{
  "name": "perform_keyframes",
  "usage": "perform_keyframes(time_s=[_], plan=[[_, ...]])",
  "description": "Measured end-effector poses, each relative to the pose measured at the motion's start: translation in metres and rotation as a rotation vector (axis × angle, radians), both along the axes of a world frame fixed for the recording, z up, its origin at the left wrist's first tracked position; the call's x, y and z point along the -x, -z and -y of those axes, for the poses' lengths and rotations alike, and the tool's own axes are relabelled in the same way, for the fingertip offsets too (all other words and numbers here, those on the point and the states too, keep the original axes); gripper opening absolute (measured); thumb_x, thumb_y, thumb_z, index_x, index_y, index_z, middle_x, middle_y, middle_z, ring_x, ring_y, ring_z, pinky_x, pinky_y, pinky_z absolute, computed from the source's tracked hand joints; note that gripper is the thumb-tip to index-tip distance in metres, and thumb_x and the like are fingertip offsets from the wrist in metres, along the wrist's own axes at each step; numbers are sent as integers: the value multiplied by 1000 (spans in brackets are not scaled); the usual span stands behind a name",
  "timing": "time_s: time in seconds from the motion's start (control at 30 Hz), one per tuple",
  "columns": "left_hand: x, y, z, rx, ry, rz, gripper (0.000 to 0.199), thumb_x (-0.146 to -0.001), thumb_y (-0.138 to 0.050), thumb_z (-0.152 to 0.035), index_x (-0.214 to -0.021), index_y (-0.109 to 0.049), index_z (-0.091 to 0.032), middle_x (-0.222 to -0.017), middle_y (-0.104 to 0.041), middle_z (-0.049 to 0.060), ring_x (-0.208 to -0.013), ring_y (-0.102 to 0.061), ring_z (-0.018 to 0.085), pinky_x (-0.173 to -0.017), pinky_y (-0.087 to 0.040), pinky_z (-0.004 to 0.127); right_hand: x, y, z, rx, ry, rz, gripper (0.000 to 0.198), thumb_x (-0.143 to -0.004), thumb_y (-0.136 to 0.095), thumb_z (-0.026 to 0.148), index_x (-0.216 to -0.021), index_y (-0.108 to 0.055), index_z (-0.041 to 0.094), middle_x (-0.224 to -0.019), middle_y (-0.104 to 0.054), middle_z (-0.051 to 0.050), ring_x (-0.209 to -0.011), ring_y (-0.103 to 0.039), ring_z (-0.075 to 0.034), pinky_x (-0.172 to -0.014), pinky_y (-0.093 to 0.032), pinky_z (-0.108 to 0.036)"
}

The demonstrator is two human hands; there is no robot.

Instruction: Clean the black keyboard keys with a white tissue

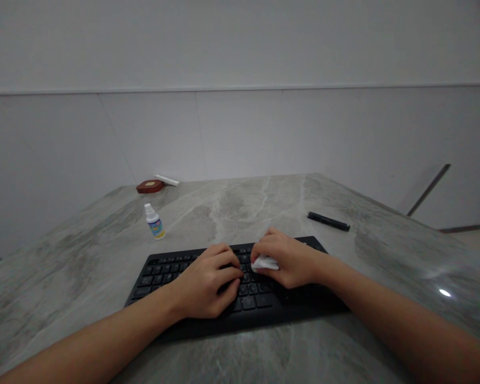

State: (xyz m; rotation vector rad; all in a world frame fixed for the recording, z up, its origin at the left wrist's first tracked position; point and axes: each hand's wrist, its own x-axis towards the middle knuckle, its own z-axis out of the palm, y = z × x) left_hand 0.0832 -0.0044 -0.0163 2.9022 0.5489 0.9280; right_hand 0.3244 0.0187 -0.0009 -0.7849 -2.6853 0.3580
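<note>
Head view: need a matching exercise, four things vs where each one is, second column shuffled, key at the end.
1. bottle
2. wipe
3. keyboard
4. black stick

A. under the left hand
B. beyond the keyboard, towards its right end
C. beyond the keyboard, towards its left end
D. held in the right hand

Pairs: 1-C, 2-D, 3-A, 4-B

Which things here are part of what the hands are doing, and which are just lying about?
In use:
keyboard, under the left hand and right hand
white wad, in the right hand

Apparently just lying about:
bottle, standing untouched, though it might belong
black pen
reddish-brown box
white strip
</note>
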Motion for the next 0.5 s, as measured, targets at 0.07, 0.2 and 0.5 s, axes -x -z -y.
perform_keyframes(time_s=[0.07, 0.2, 0.5], plan=[[0, 0, 0, 5, 5, -6, 21, -92, -51, -12, -93, -72, -11, -88, -65, 11, -85, -59, 23, -78, -55, 39, 3, 1, 2, -2, 9, -11, 14, -86, -63, 18, -100, -67, 17, -90, -72, -6, -83, -63, -20, -87, -42, -37], [0, 2, -1, 22, 13, -18, 22, -92, -50, -12, -94, -72, -10, -90, -66, 12, -87, -58, 23, -80, -54, 40, 11, 2, 4, -5, 10, -11, 13, -88, -57, 15, -98, -66, 16, -90, -73, -6, -81, -63, -19, -84, -42, -36], [0, 1, -1, 21, 10, -18, 22, -92, -50, -11, -93, -72, -10, -89, -65, 12, -86, -58, 23, -80, -54, 40, 11, -3, 4, -2, -1, 35, 12, -85, -58, 12, -94, -66, 16, -85, -72, -5, -78, -64, -19, -83, -41, -36]])
